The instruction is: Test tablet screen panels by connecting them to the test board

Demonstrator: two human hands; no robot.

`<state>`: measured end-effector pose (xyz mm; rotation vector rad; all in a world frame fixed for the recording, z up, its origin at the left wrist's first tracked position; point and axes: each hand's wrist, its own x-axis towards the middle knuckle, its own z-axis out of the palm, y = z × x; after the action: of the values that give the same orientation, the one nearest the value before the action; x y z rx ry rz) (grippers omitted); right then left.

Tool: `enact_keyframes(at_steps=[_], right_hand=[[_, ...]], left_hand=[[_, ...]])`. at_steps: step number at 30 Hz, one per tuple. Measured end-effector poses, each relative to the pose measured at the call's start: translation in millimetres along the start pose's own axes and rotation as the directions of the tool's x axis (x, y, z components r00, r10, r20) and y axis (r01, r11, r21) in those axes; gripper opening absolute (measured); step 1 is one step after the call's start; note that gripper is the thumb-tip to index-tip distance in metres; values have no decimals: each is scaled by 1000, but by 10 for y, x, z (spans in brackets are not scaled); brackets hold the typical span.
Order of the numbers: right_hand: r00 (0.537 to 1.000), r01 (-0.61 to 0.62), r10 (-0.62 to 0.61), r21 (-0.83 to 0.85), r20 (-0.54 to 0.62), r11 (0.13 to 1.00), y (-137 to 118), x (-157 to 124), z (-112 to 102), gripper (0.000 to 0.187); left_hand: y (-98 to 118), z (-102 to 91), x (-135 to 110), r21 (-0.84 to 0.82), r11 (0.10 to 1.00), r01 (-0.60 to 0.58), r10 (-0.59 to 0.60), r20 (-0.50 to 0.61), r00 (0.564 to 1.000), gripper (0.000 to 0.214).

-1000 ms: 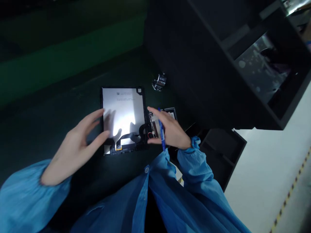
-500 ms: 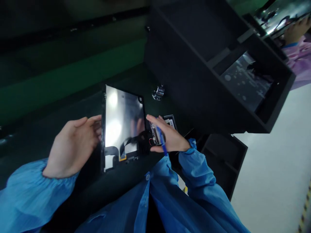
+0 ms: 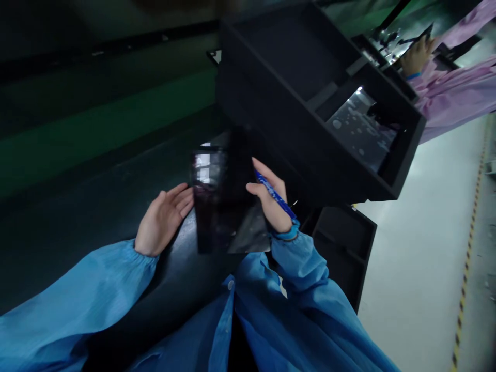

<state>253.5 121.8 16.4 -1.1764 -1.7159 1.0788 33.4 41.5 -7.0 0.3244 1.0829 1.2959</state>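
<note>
Turned over since the earlier frame, above bench (image 3: 116, 206): screen panel (image 3: 217, 217), dark face showing. Left hand (image 3: 160, 223), at its left edge: fingers extended, loose. Right hand (image 3: 272, 208): fingers grasping right side; rim-only grip advisable. Blue pen (image 3: 277, 197), tucked in that hand: keep clear of screen.

No readable text, label or number; pale marks on the blue pen (image 3: 275, 194) too blurred.

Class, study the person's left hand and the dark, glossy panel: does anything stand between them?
Nothing visible stands between the left hand and the dark panel: that hand is right at the panel's left edge, though contact is unclear. The blue pen is in the right hand, on the panel's right side.
</note>
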Motion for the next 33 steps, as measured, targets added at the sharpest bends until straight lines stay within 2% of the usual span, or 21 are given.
enact_keyframes(at_steps=[3, 5, 6, 8, 10, 11, 14, 16, 20, 24, 27, 30, 33], right_hand=[[997, 11, -17, 84, 77, 996, 29, -54, 227, 52], [993, 16, -29, 108, 118, 994, 59, -101, 241, 49], [994, 23, -32, 88, 103, 996, 97, -121, 200, 47], [998, 62, -63, -47, -23, 997, 227, -146, 52, 37], [973, 119, -164, -261, -161, 958, 406, -155, -118, 17], [958, 148, -224, -358, -180, 922, 499, -156, -187, 8], [945, 248, -320, -504, -61, 828, 711, -157, -290, 16], [944, 291, -331, -521, 18, 803, 772, -160, -290, 18], [938, 331, -336, -509, 85, 795, 765, -167, -260, 21], [937, 343, -327, -514, 126, 786, 743, -170, -259, 25], [944, 326, -303, -543, 135, 774, 765, -161, -266, 27], [942, 326, -314, -550, 120, 769, 779, -147, -274, 27], [922, 307, -385, -536, -36, 786, 699, -162, -234, 23]], left_hand=[[27, -41, 6, -113, 978, 174, -181, -56, 982, 47], [75, -79, -25, -147, 970, 192, -214, -156, 964, 46], [100, -110, -42, -161, 968, 193, -222, -191, 956, 47], [146, -193, -68, -197, 956, 217, -257, -207, 944, 50], [179, -278, -80, -237, 941, 243, -290, -190, 938, 52], [189, -312, -81, -252, 935, 249, -297, -175, 939, 52], [199, -356, -81, -267, 930, 252, -292, -125, 948, 54], [196, -350, -83, -263, 930, 259, -301, -135, 944, 56], [181, -331, -82, -252, 928, 274, -323, -180, 929, 59], [163, -355, -66, -231, 939, 254, -290, -135, 948, 57], [148, -387, -58, -184, 956, 228, -245, -76, 967, 55], [131, -410, -57, -173, 959, 226, -242, -78, 967, 55], [124, -412, -57, -191, 955, 227, -245, -77, 966, 54]])
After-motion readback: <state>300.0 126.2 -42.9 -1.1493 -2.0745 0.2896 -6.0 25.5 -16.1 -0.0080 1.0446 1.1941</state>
